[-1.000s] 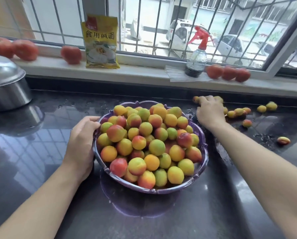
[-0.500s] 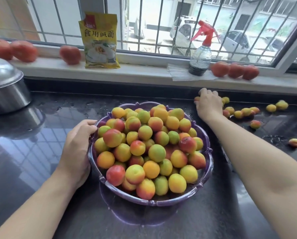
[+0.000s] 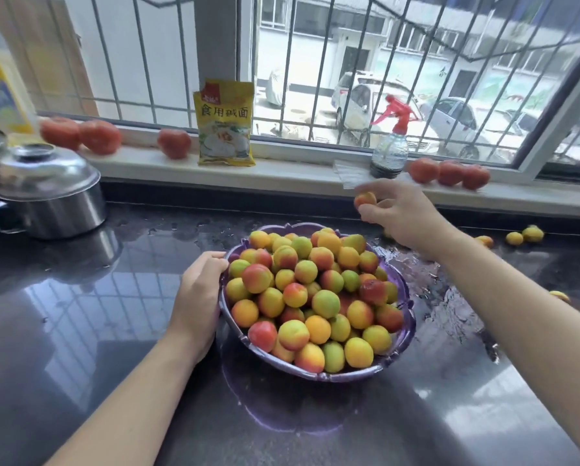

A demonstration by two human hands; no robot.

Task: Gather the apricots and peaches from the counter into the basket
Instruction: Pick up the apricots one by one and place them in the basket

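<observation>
While the basket was heaped and gripped by the left hand, one fruit was pinched by the right hand; a few fruits were left on the table.

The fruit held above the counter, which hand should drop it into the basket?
The right hand: it already pinches that fruit just beyond the basket rim. The left hand grips the rim, steadying the basket.

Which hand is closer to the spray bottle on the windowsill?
The right hand, raised just below the spray bottle and pinching a fruit. The left hand is lower down, gripping the purple basket at its left rim.
</observation>
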